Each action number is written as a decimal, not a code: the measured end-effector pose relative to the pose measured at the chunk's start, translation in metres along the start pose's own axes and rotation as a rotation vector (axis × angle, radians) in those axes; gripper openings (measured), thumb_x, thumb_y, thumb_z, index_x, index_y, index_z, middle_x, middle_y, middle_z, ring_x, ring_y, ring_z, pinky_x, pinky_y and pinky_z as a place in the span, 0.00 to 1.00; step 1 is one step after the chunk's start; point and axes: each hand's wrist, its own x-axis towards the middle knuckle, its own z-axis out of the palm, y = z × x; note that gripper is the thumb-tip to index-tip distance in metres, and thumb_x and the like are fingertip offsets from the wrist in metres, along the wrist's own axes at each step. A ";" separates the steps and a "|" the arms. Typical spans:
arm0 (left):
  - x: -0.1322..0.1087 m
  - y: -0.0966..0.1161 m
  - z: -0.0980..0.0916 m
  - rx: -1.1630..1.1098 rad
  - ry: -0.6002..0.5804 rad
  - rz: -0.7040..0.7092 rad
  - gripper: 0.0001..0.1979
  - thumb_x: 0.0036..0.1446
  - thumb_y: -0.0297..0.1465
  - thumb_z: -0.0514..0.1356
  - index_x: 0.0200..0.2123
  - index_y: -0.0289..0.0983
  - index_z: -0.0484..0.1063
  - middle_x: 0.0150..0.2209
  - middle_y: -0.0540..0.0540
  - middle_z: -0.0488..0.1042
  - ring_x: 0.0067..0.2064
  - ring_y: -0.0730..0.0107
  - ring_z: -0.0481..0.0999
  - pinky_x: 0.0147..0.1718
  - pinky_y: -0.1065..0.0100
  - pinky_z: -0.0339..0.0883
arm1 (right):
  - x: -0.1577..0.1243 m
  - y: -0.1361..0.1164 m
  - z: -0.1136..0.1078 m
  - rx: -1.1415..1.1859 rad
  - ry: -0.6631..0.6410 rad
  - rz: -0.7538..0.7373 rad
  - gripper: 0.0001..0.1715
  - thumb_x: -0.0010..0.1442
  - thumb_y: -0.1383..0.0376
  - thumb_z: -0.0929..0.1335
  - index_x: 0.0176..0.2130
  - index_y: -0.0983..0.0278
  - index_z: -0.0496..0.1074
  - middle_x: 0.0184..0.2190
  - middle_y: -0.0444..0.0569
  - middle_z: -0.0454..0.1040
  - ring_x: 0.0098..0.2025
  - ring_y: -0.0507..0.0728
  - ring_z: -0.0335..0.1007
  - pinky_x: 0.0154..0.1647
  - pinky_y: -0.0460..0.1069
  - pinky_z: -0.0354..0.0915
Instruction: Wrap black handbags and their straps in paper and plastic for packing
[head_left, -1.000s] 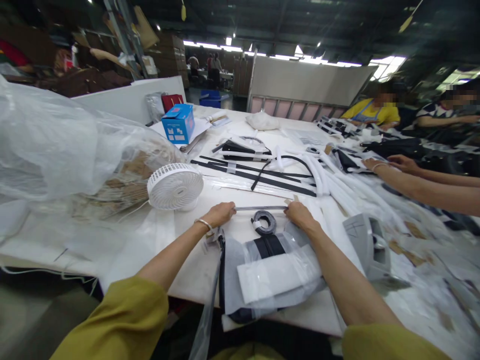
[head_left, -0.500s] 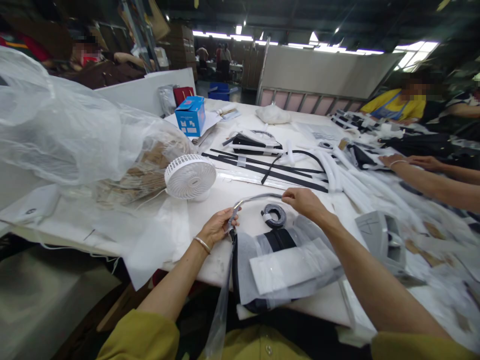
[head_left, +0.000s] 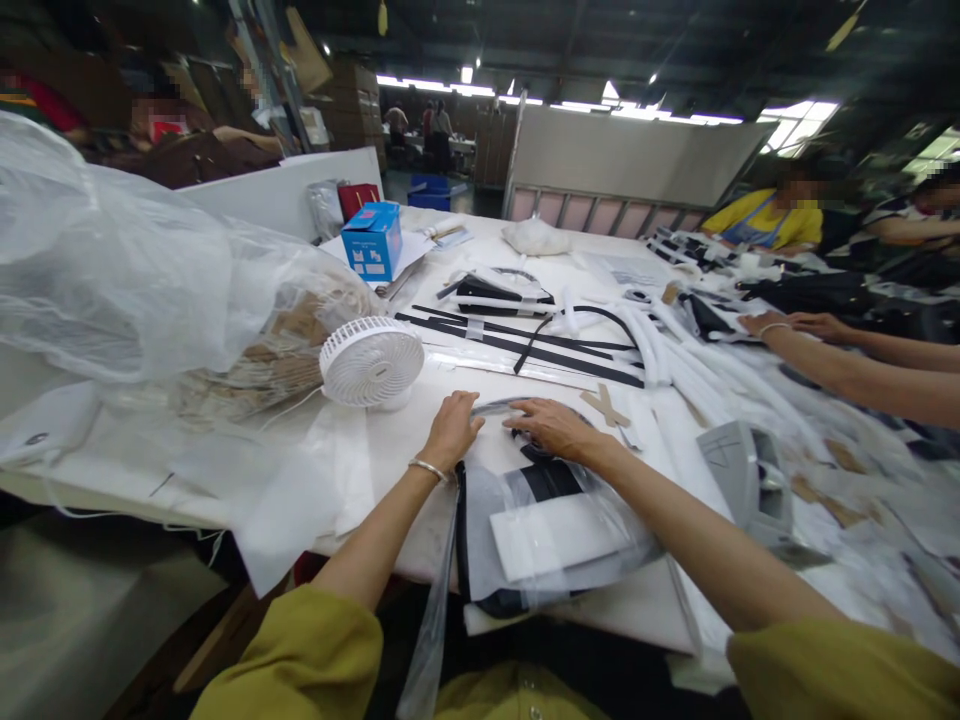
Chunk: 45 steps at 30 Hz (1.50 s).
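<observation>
A dark strap [head_left: 496, 405] wrapped in clear film arches at the top of a black bag [head_left: 461, 545] covered in pale sheeting. My left hand [head_left: 451, 432] is at the strap's left end, with thumb and fingers apart. Over the strap's right side lies my right hand [head_left: 556, 430], fingers stretched out and spread. Beneath that hand a black coil [head_left: 534, 452] is mostly hidden. A white wrapped packet [head_left: 551, 540] rests on the bag, and a length of clear film [head_left: 435, 620] hangs off the table edge at its left.
A white fan [head_left: 371, 362] and a big clear plastic bag [head_left: 150, 270] stand left. Black strips [head_left: 525, 345] lie beyond my hands, brown paper strips [head_left: 606, 406] nearer. A grey tape dispenser [head_left: 746, 480] sits right; a co-worker's arms [head_left: 832, 345] reach in there.
My left hand has loosened from the wrapped strap and turned palm down. My right hand has moved left and lower, its fingers spreading over the strap and coil. The brown paper strips have come into view.
</observation>
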 end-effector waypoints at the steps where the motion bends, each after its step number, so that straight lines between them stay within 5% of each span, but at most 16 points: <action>1: 0.005 0.001 0.002 0.052 -0.009 0.008 0.20 0.52 0.22 0.62 0.50 0.37 0.72 0.52 0.40 0.71 0.57 0.55 0.66 0.61 0.54 0.55 | 0.002 0.000 0.000 0.008 -0.014 -0.018 0.25 0.61 0.73 0.65 0.54 0.54 0.73 0.61 0.48 0.66 0.59 0.60 0.64 0.58 0.54 0.59; 7: 0.023 -0.006 0.009 0.254 -0.049 0.002 0.13 0.54 0.22 0.58 0.42 0.36 0.77 0.42 0.41 0.77 0.46 0.58 0.75 0.50 0.60 0.65 | 0.018 -0.009 0.002 0.025 0.033 0.168 0.13 0.61 0.64 0.68 0.47 0.60 0.75 0.50 0.51 0.74 0.48 0.59 0.73 0.46 0.48 0.65; 16: 0.022 -0.006 0.005 0.392 -0.101 0.037 0.14 0.62 0.27 0.53 0.43 0.39 0.78 0.42 0.44 0.78 0.45 0.63 0.76 0.46 0.67 0.66 | 0.058 -0.036 0.009 0.051 0.080 0.447 0.22 0.62 0.57 0.68 0.53 0.64 0.67 0.48 0.56 0.74 0.47 0.63 0.73 0.43 0.52 0.65; 19: 0.021 -0.005 0.004 0.449 -0.116 0.046 0.15 0.63 0.26 0.51 0.44 0.40 0.77 0.43 0.44 0.78 0.46 0.64 0.75 0.47 0.67 0.65 | 0.057 -0.032 0.008 0.058 0.082 0.469 0.28 0.62 0.58 0.68 0.58 0.61 0.62 0.51 0.55 0.71 0.47 0.62 0.73 0.43 0.52 0.65; 22: 0.019 -0.001 0.003 0.507 -0.136 0.046 0.16 0.64 0.27 0.50 0.48 0.42 0.75 0.45 0.45 0.77 0.48 0.65 0.74 0.48 0.68 0.64 | 0.057 -0.027 0.008 0.074 0.057 0.456 0.23 0.61 0.59 0.69 0.55 0.58 0.67 0.50 0.53 0.71 0.48 0.62 0.73 0.44 0.51 0.65; 27: 0.019 0.014 0.006 0.630 -0.160 0.031 0.16 0.63 0.43 0.55 0.49 0.44 0.73 0.45 0.44 0.76 0.48 0.57 0.74 0.43 0.63 0.67 | 0.059 -0.026 0.008 0.112 0.073 0.488 0.17 0.61 0.60 0.68 0.50 0.60 0.73 0.49 0.56 0.72 0.49 0.64 0.73 0.44 0.53 0.66; 31: 0.022 0.027 0.016 0.727 -0.147 0.045 0.14 0.60 0.38 0.57 0.47 0.39 0.72 0.45 0.39 0.74 0.48 0.52 0.73 0.41 0.59 0.67 | 0.056 -0.023 0.005 0.186 0.099 0.471 0.22 0.57 0.59 0.71 0.52 0.58 0.74 0.49 0.52 0.75 0.49 0.61 0.73 0.45 0.50 0.66; 33: 0.023 0.029 0.022 0.754 -0.144 0.060 0.12 0.60 0.34 0.57 0.46 0.38 0.71 0.46 0.39 0.73 0.49 0.53 0.72 0.41 0.60 0.67 | 0.048 -0.013 -0.001 0.225 0.118 0.463 0.27 0.54 0.57 0.73 0.53 0.56 0.73 0.48 0.47 0.77 0.48 0.57 0.73 0.46 0.47 0.65; 36: 0.023 0.026 0.027 0.769 -0.138 0.082 0.10 0.60 0.31 0.56 0.44 0.38 0.70 0.46 0.41 0.72 0.50 0.56 0.71 0.41 0.62 0.67 | 0.020 0.016 -0.014 0.228 0.179 0.534 0.19 0.63 0.58 0.67 0.53 0.55 0.74 0.48 0.43 0.78 0.48 0.54 0.73 0.48 0.44 0.63; 40: 0.024 0.020 0.029 0.764 -0.114 0.092 0.08 0.60 0.31 0.54 0.42 0.38 0.70 0.44 0.43 0.73 0.49 0.59 0.71 0.41 0.64 0.66 | -0.031 0.067 -0.024 0.132 0.191 0.753 0.19 0.67 0.64 0.61 0.48 0.63 0.77 0.47 0.53 0.79 0.49 0.59 0.73 0.48 0.49 0.64; 45: 0.024 0.017 0.030 0.764 -0.081 0.113 0.07 0.60 0.31 0.55 0.41 0.38 0.70 0.43 0.43 0.73 0.48 0.60 0.71 0.42 0.64 0.66 | -0.059 0.102 -0.004 0.046 0.044 0.863 0.14 0.65 0.63 0.65 0.42 0.69 0.78 0.42 0.61 0.79 0.46 0.62 0.74 0.46 0.51 0.66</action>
